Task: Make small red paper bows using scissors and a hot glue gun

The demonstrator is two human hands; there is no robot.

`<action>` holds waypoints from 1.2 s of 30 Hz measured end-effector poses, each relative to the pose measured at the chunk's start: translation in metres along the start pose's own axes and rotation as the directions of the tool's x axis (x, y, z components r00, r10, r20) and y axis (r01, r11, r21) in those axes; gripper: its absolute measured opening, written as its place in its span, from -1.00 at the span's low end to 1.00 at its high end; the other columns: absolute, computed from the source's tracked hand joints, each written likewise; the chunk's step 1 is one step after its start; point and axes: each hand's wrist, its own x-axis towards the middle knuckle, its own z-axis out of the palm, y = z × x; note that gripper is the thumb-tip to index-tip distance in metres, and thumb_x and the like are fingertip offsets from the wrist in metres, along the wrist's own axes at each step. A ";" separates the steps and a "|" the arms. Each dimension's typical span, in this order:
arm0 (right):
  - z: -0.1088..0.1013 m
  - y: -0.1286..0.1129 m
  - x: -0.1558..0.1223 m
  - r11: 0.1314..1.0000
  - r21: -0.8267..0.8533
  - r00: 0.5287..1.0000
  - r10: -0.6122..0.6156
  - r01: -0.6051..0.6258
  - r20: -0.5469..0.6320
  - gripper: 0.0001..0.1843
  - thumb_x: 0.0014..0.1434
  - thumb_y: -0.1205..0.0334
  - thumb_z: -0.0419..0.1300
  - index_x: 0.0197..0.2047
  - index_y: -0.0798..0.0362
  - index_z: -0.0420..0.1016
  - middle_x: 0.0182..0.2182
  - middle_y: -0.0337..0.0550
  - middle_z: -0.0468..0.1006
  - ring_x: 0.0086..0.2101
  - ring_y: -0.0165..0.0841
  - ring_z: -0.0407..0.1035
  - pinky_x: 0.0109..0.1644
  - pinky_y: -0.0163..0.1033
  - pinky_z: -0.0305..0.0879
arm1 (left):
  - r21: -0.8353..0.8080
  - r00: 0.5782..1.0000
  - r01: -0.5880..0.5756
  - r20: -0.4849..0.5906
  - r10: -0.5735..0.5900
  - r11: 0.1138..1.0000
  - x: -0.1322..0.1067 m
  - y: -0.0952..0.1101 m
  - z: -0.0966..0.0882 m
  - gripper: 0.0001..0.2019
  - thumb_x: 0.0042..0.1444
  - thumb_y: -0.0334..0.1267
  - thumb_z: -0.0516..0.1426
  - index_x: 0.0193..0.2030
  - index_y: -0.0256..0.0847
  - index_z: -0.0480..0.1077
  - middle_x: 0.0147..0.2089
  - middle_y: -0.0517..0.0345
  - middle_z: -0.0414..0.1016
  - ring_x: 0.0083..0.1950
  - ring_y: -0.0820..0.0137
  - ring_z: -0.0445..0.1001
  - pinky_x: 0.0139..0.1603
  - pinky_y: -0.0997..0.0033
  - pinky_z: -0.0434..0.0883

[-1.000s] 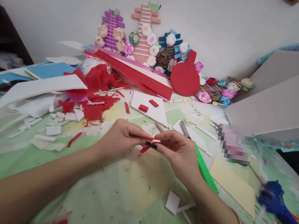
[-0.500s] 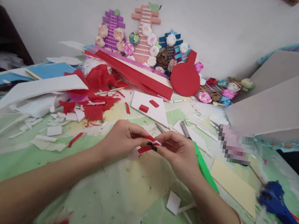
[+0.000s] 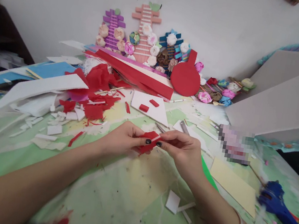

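Observation:
My left hand [image 3: 122, 138] and my right hand [image 3: 181, 151] meet above the middle of the table. Between them is a small piece of red paper [image 3: 145, 148], with a narrow white strip [image 3: 156, 138] lying along it. Thumb and fingers of the left hand pinch the paper's left part. On the other side, the right thumb and fingertips close on its right edge at the strip. Just beyond the hands, two small red-wrapped blocks [image 3: 154, 103] rest on a white board [image 3: 137, 100]. A green-handled cutter [image 3: 209, 173] lies partly hidden under the right forearm.
Torn red paper [image 3: 93, 112] and white scraps [image 3: 54, 130] are heaped at the left. A red round panel [image 3: 185, 80] leans at the back among flower-decorated crafts [image 3: 142, 45]. To the right are a cream card [image 3: 233, 185], a blue glue gun [image 3: 274, 202] and a large folded board [image 3: 281, 95].
The red paper has been spread wider, showing the white strip along it. My right fingers have moved slightly right, and the left thumb now lies across the paper.

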 end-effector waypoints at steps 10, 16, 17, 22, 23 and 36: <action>0.002 0.001 0.000 0.998 -0.060 1.000 0.029 -0.029 0.005 -0.81 -0.01 0.29 0.34 -0.27 0.07 0.52 -0.26 -0.10 0.60 -0.24 -0.31 0.51 -0.08 -0.15 0.44 | 0.629 0.774 -0.440 -0.096 0.625 0.642 0.000 -0.010 0.001 -0.74 0.12 -0.43 0.05 -0.22 -0.20 0.58 -0.31 0.11 0.64 -0.32 0.39 0.56 -0.31 0.52 0.40; 0.005 0.001 0.002 0.987 0.086 0.989 0.133 -0.138 0.065 -0.72 -0.05 0.23 0.38 -0.25 0.08 0.47 -0.31 -0.15 0.61 -0.29 -0.35 0.53 -0.12 -0.22 0.46 | 0.777 0.570 -0.522 0.011 0.821 0.352 0.003 -0.021 0.001 -0.78 0.17 -0.42 0.07 -0.16 -0.23 0.53 -0.17 0.05 0.64 -0.20 0.35 0.60 -0.22 0.49 0.47; 0.005 0.001 0.001 0.985 0.099 0.989 0.132 -0.138 0.073 -0.73 -0.04 0.23 0.37 -0.24 0.08 0.47 -0.31 -0.15 0.62 -0.29 -0.36 0.53 -0.11 -0.22 0.46 | 0.774 0.564 -0.526 0.007 0.826 0.353 0.003 -0.021 0.002 -0.80 0.17 -0.41 0.08 -0.17 -0.24 0.54 -0.17 0.05 0.64 -0.21 0.35 0.61 -0.22 0.49 0.47; 0.005 0.001 0.000 0.982 0.140 0.988 0.108 -0.124 0.114 -0.77 0.02 0.30 0.32 -0.20 0.06 0.46 -0.24 -0.15 0.62 -0.22 -0.37 0.52 -0.06 -0.23 0.43 | 0.693 0.657 -0.459 -0.156 0.737 0.556 -0.001 -0.011 0.006 -0.84 0.16 -0.35 0.12 -0.30 -0.24 0.56 -0.40 0.17 0.62 -0.42 0.45 0.53 -0.38 0.54 0.38; 0.005 0.001 0.000 0.981 0.147 0.987 0.105 -0.123 0.123 -0.77 0.03 0.31 0.31 -0.19 0.05 0.46 -0.23 -0.15 0.61 -0.21 -0.37 0.52 -0.06 -0.24 0.42 | 0.680 0.688 -0.419 -0.196 0.699 0.602 -0.002 -0.009 0.006 -0.82 0.16 -0.33 0.12 -0.36 -0.25 0.56 -0.47 0.20 0.59 -0.48 0.47 0.48 -0.44 0.54 0.34; 0.007 -0.004 -0.002 0.948 0.152 0.949 0.249 -0.279 0.193 -0.71 -0.01 0.42 0.23 -0.16 0.05 0.49 -0.34 -0.20 0.64 -0.38 -0.42 0.53 -0.27 -0.33 0.43 | 0.421 0.823 -0.198 -0.419 0.384 0.885 0.000 -0.003 0.002 -0.77 0.09 -0.22 0.12 -0.38 -0.29 0.57 -0.51 0.17 0.53 -0.48 0.43 0.40 -0.48 0.51 0.27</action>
